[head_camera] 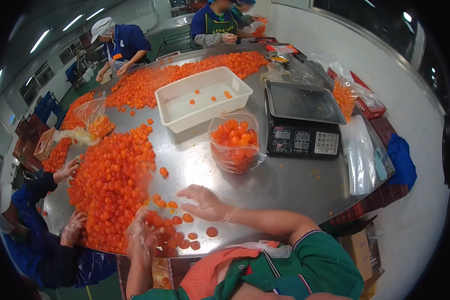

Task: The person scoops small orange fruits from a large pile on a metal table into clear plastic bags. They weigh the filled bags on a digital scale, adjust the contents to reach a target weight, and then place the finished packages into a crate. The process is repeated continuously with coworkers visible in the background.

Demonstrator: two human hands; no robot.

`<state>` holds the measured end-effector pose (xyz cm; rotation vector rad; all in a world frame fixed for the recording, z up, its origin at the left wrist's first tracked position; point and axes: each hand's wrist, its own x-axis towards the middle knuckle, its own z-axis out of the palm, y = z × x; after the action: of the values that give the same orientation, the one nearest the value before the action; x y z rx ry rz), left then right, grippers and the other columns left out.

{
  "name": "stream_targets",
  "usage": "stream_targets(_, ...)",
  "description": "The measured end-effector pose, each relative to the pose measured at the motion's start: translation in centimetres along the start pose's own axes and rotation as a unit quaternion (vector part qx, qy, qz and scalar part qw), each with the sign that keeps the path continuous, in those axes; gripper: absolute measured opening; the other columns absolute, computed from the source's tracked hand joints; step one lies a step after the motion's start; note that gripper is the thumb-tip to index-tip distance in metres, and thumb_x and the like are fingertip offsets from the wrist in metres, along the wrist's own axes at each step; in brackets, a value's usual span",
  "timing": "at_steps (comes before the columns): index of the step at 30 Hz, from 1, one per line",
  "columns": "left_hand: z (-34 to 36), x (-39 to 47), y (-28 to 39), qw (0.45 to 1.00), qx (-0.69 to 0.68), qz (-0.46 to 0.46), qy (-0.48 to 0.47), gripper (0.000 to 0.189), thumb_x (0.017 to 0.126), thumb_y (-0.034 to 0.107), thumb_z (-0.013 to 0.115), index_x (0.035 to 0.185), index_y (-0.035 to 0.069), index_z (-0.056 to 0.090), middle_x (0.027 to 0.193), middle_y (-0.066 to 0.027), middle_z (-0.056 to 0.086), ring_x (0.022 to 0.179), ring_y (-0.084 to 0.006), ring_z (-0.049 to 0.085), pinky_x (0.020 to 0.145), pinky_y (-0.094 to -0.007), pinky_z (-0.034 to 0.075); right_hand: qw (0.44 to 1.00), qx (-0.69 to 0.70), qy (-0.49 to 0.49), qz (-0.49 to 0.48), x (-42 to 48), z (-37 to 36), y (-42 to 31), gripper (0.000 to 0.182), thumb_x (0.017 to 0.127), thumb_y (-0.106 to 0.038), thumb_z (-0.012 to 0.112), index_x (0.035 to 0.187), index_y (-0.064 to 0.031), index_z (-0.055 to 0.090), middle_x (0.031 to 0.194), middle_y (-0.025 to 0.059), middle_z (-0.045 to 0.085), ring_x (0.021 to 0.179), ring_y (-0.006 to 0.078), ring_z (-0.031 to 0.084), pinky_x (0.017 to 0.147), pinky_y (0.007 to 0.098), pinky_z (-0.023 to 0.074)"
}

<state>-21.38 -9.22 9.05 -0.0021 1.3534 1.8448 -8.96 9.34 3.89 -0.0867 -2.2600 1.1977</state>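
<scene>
A large heap of glossy orange egg yolks (112, 187), apparently salted ones, lies on the steel table (187, 157). At its near right side, my left hand (140, 234) in a clear plastic glove stands on edge, with loose yolks (168, 232) beside its palm. Gloved too, my right hand (204, 204) is over bare steel to the right of these yolks, fingers spread and nothing in its grasp. Beyond my right hand stands an open clear plastic bag (234, 144) filled with yolks. A white plastic tub (202, 99) behind it holds several yolks.
A digital scale (303, 120) with a metal pan stands right of the bag. Clear plastic bags (356, 155) lie at the right edge. A co-worker's gloved hands (73, 225) touch the heap's left side. More yolks (195, 71) and other workers are at the far side.
</scene>
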Motion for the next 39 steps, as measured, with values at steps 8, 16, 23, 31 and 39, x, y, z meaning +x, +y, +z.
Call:
stream_targets(8, 7.3, -1.5, 2.4, 0.95, 0.161, 0.257, -0.072, 0.049, 0.091, 0.02, 0.061, 0.134, 0.003, 0.046, 0.137, -0.0103, 0.046, 0.123, -0.0229, 0.047, 0.103, -0.0336, 0.038, 0.908, -0.401, 0.119, 0.028, -1.7, -19.0, -4.8, 0.064, 0.077, -0.042, 0.069, 0.132, -0.0122, 0.053, 0.09, 0.0131, 0.056, 0.083, 0.0278, 0.055, 0.078, 0.0408, 0.0442)
stream_targets(16, 22.9, 10.2, 5.9, 0.667, 0.632, 0.352, -0.177, 0.079, 0.077, 0.046, 0.068, 0.136, 0.0, 0.044, 0.131, -0.0243, 0.052, 0.125, -0.0336, 0.048, 0.103, -0.0399, 0.039, 0.905, -0.393, -0.02, 0.162, -1.2, -20.5, -2.0, 0.034, 0.083, -0.04, 0.056, 0.097, -0.011, 0.066, 0.09, 0.0134, 0.067, 0.082, 0.0322, 0.065, 0.07, 0.0468, 0.0502)
stream_targets(23, 28.0, 20.0, 3.9, 0.541, 0.738, 0.342, -0.214, 0.038, 0.078, 0.03, 0.062, 0.102, 0.002, 0.067, 0.103, -0.0204, 0.067, 0.097, -0.0362, 0.062, 0.085, -0.0426, 0.047, 0.948, -0.294, 0.069, 0.1, -2.8, -19.5, 2.3, 0.028, 0.09, -0.029, 0.053, 0.075, -0.0074, 0.064, 0.072, 0.0139, 0.063, 0.07, 0.0341, 0.062, 0.063, 0.0456, 0.0484)
stream_targets(31, 28.1, 19.3, 4.2, 0.76, 0.482, 0.36, -0.245, 0.016, 0.082, 0.011, 0.053, 0.078, 0.001, 0.065, 0.071, -0.0106, 0.061, 0.069, -0.0166, 0.056, 0.063, -0.0332, 0.044, 0.96, -0.123, 0.212, 0.136, -2.0, -21.7, -3.7, 0.027, 0.087, -0.023, 0.061, 0.068, -0.0041, 0.061, 0.068, 0.0156, 0.059, 0.062, 0.0326, 0.058, 0.055, 0.0417, 0.0435)
stream_targets(39, 37.4, 14.9, 11.0, 0.741, 0.552, 0.328, -0.197, 0.024, 0.085, 0.03, 0.063, 0.078, 0.008, 0.063, 0.062, -0.0009, 0.05, 0.052, -0.0122, 0.045, 0.043, -0.0324, 0.034, 0.912, -0.03, 0.39, 0.124, 2.0, -32.3, -11.0, 0.019, 0.09, -0.023, 0.062, 0.091, -0.005, 0.067, 0.073, -0.0029, 0.056, 0.063, 0.0072, 0.049, 0.053, 0.0253, 0.0416)
